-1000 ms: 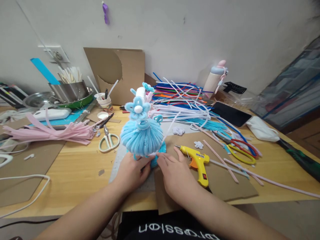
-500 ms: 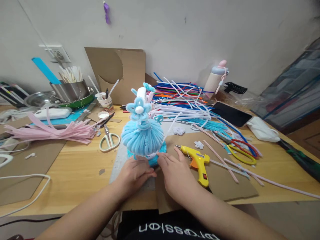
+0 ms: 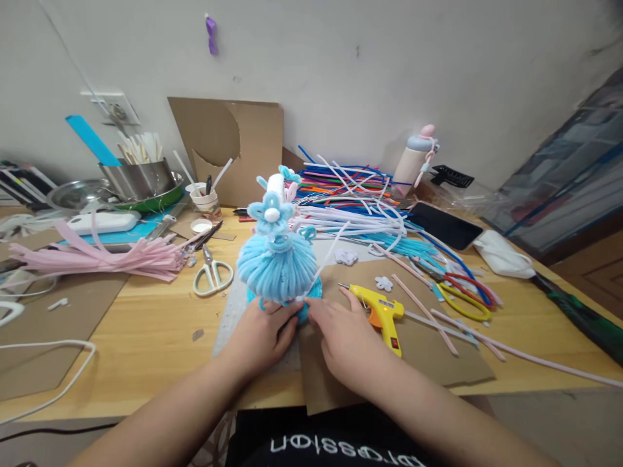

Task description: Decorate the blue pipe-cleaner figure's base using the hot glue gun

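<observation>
A light-blue pipe-cleaner figure (image 3: 277, 266) stands upright in front of me, with a full ribbed skirt and a flower with a white centre above it. Its darker blue round base (image 3: 315, 289) shows beneath the skirt. My left hand (image 3: 260, 334) grips the near left edge of the base, fingers partly hidden under the skirt. At the right edge my right hand (image 3: 343, 334) pinches near a thin white stem (image 3: 335, 246); its fingertips are partly hidden. A yellow hot glue gun (image 3: 382, 312) lies just right of that hand.
Brown cardboard (image 3: 428, 353) lies under the glue gun. Pale scissors (image 3: 212, 275) are left of the figure, and yellow-red scissors (image 3: 464, 301) lie right. Bundled pipe cleaners (image 3: 350, 194) fill the back. Pink strips (image 3: 107, 256), a phone (image 3: 445, 224) and a bottle (image 3: 413, 162) stand around.
My left thumb has shifted up and inward against the base. My right hand stays at the base's right edge. The view has turned slightly; the figure has hardly moved.
</observation>
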Demonstrator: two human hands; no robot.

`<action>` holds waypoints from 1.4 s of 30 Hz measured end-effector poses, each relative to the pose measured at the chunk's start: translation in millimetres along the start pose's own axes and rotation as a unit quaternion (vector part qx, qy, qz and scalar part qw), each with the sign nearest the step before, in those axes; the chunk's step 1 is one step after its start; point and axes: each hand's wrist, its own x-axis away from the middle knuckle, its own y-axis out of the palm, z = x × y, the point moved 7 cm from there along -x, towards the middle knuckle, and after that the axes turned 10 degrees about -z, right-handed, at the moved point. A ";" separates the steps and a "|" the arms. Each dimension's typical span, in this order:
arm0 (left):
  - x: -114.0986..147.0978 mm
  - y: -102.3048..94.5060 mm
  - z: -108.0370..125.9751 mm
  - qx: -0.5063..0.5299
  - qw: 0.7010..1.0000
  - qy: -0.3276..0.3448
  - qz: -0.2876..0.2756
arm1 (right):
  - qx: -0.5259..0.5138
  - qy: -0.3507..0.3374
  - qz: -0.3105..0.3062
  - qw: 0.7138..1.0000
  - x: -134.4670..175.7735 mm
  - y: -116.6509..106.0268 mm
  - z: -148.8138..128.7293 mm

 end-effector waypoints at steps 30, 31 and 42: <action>2.1 3.0 -7.7 0.013 1.000 -0.010 -0.025 | -0.721 0.158 0.199 0.645 81.0 -36.4 125.1; 1.9 2.9 -7.6 0.012 1.000 -0.009 -0.023 | -0.739 0.144 0.188 0.630 77.0 -40.0 122.9; 1.7 0.8 -7.1 0.004 1.000 -0.009 -0.017 | -0.431 0.157 0.419 0.783 105.3 -102.0 111.4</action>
